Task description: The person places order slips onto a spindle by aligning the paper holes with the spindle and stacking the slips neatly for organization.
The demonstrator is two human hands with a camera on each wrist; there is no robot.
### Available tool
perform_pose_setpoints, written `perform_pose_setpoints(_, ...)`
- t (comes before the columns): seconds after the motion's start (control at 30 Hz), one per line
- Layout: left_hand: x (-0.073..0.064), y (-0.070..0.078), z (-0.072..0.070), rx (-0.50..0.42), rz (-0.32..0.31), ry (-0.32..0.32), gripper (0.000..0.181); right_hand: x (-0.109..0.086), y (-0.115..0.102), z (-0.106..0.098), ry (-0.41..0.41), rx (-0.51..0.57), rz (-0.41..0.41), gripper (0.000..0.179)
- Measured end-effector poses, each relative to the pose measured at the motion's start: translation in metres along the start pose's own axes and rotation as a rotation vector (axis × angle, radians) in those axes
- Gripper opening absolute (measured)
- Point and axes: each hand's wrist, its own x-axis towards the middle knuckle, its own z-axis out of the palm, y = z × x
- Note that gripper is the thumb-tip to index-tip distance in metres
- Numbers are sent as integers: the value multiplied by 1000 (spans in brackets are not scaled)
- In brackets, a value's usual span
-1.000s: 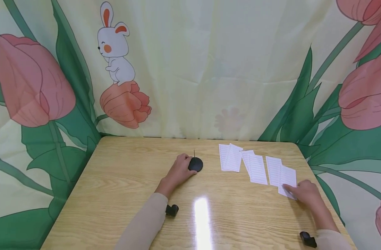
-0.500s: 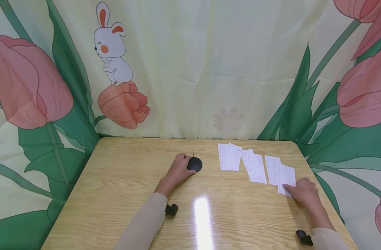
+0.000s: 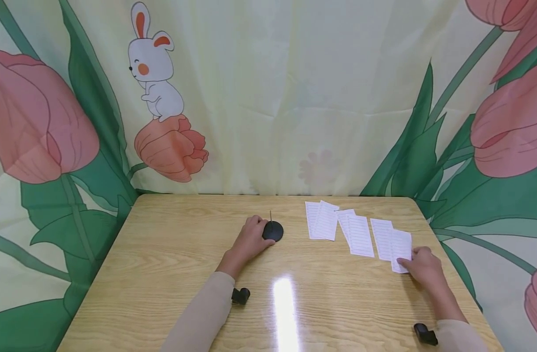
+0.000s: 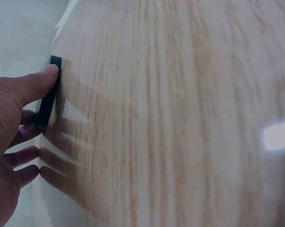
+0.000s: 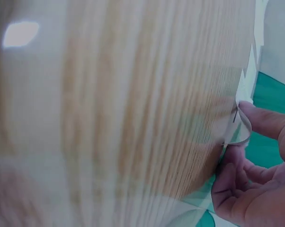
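A receipt spike with a round black base and a thin upright pin stands on the table left of the papers. My left hand grips the base at its left rim; in the left wrist view the thumb lies over the base's edge, fingers behind it. At the right, my right hand pinches the lower right edge of the nearest lined paper slip. That slip curls between thumb and fingers in the right wrist view, where its bent edge shows. It overlaps another lined slip.
Two more overlapping pairs of slips lie to the left, one around a middle slip, one around a far slip. Everything rests on a wooden table with a bright reflection. A printed curtain hangs behind the far edge.
My right hand has moved slightly left, and the slip's right edge has come up with it into a bend. The left hand keeps its hold on the receipt spike. The head view has shifted slightly.
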Motion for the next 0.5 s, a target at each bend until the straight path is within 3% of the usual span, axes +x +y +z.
perform_pose_setpoints(0.5,1,0,0,-6,-10,1,68,0,10,-5,-31,-21,-69,76)
